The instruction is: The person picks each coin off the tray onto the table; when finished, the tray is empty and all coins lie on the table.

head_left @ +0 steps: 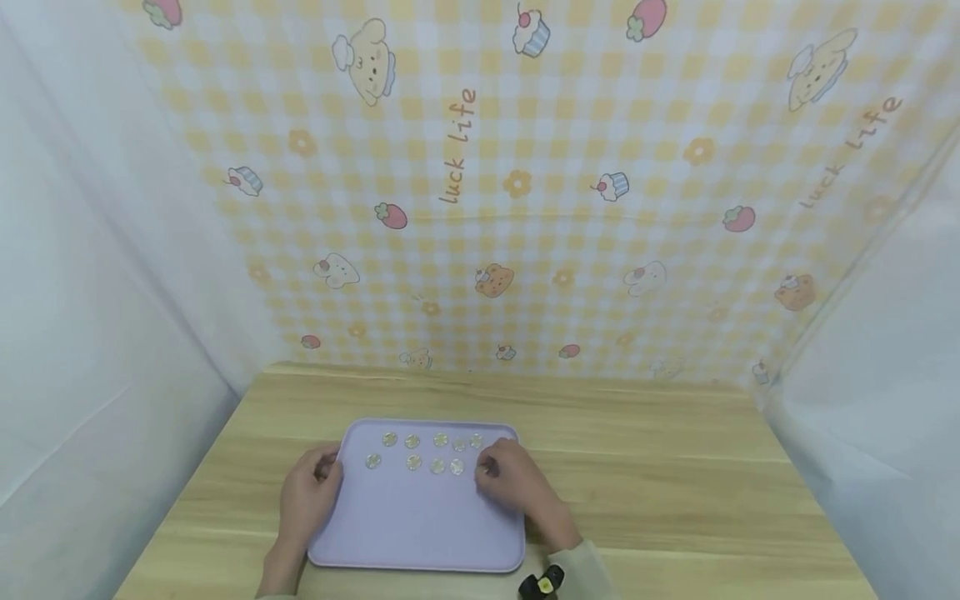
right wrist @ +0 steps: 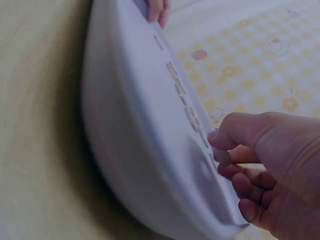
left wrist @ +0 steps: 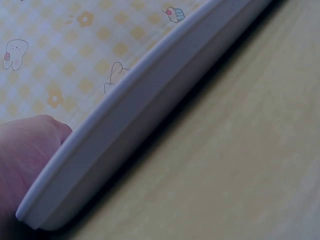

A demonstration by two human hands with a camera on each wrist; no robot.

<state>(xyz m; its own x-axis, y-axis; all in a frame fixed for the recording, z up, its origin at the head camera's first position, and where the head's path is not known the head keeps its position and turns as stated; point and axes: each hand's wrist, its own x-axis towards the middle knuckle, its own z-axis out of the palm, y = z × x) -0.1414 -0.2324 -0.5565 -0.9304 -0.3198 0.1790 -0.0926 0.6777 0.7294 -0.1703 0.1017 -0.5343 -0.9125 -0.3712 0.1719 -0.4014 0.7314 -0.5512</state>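
The right hand [head_left: 510, 475] pinches a coin [right wrist: 222, 157] between thumb and finger above the right part of a lavender tray [head_left: 420, 525], while the left hand [head_left: 309, 492] grips the tray's left edge. The held coin, being round, has no long axis; it is tilted relative to the tray floor, with one flat face towards the right wrist camera. The tray's long axis runs from one hand to the other. Nine loose coins [head_left: 414, 462] lie flat between the grips, in two rough rows along that axis, the nearest just beside the right fingertips. The right wrist view shows the pinched coin clearly, whereas the head view largely hides it behind the fingers; only the head view separates the rows. The left wrist view shows the tray's outer wall beside the left hand.
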